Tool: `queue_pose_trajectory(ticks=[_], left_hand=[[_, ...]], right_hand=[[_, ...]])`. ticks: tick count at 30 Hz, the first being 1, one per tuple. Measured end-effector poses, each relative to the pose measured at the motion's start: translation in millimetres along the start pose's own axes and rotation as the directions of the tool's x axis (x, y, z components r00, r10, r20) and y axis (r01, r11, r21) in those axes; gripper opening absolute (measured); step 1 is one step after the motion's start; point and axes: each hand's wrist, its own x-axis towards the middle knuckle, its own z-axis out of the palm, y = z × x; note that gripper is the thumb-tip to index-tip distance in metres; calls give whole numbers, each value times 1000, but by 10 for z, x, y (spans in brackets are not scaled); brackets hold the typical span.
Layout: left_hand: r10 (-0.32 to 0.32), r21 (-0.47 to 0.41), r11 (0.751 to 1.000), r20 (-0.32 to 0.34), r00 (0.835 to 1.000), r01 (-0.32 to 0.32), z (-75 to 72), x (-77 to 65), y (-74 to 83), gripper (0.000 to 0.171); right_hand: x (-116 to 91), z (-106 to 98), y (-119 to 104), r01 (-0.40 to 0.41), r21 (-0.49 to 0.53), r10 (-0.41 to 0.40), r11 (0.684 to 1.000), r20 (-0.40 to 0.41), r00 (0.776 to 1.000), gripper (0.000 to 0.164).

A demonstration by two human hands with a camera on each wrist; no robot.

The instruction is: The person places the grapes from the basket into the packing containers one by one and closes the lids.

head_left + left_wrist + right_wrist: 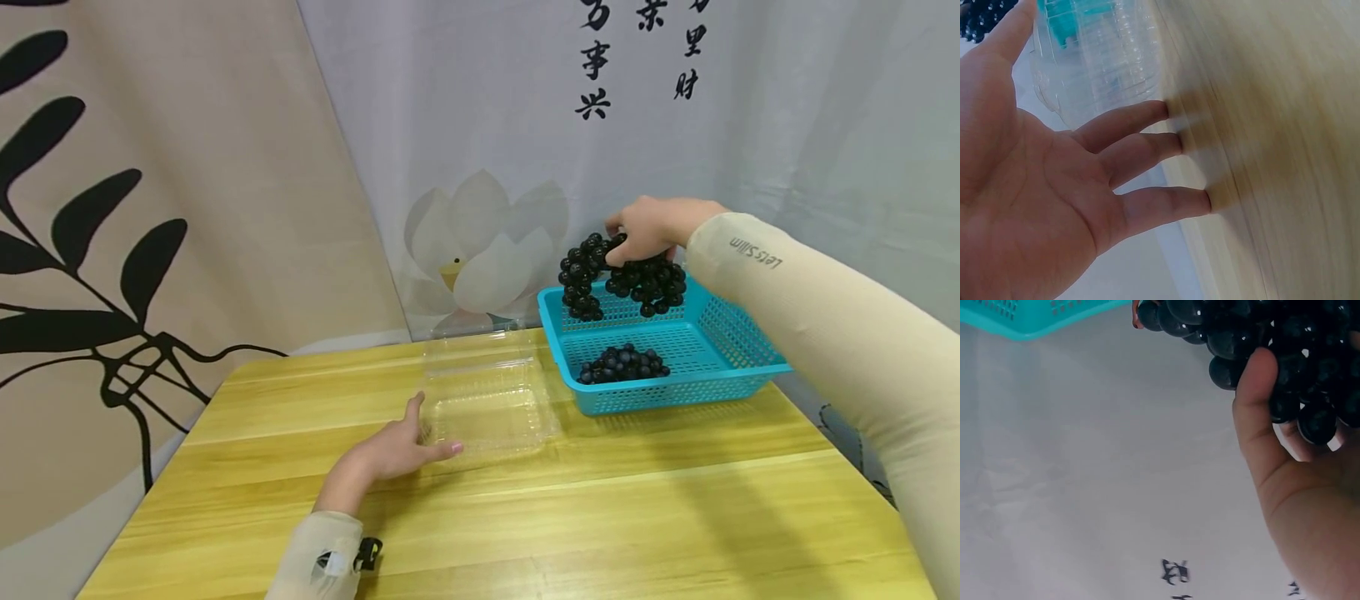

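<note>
A bunch of dark grapes [581, 279] hangs from my right hand [648, 229], above a blue perforated basket [678, 387]. In the right wrist view, the thumb and fingers of that hand curl around the grapes [1316, 422]. More dark grapes [622, 364] lie inside the basket near its front left. A clear plastic clamshell box [487, 421] stands with its lid raised, left of the basket. Beside the box's left side is my left hand [393, 450], its thumb and fingers spread. In the left wrist view, three fingertips of this hand [1047, 169] meet the wooden tabletop.
The wooden table [525, 533] reaches back to a printed curtain [480, 108] with a lotus, leaves and dark characters. At the table's right edge, a dark cable [855, 446] shows below. A small black clip [367, 553] sits at my left cuff.
</note>
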Motion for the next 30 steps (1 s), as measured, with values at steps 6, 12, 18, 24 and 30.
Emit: queue_pose_trajectory(ticks=[6,12,18,24,30], left_hand=[[6,-12,1000,3,1000,-6,-12,0,1,129],[8,-4,1000,2,1000,-8,-11,7,2,129],[1,6,1000,-1,1000,-1,-1,14,-6,129],[1,20,1000,-10,1000,-1,12,19,-6,128],[4,11,1000,-12,1000,-3,19,9,0,128]], right_hand=[[-120,-95,-226,30,-56,-31,998,-10,999,70],[-179,-140,-493,93,-81,-96,992,-29,995,67],[-207,-125,-767,148,-114,-153,982,-38,987,66],[-240,-75,-1042,210,-164,-224,964,-74,972,63],[-267,-14,-1220,224,-127,-235,966,-86,968,62]])
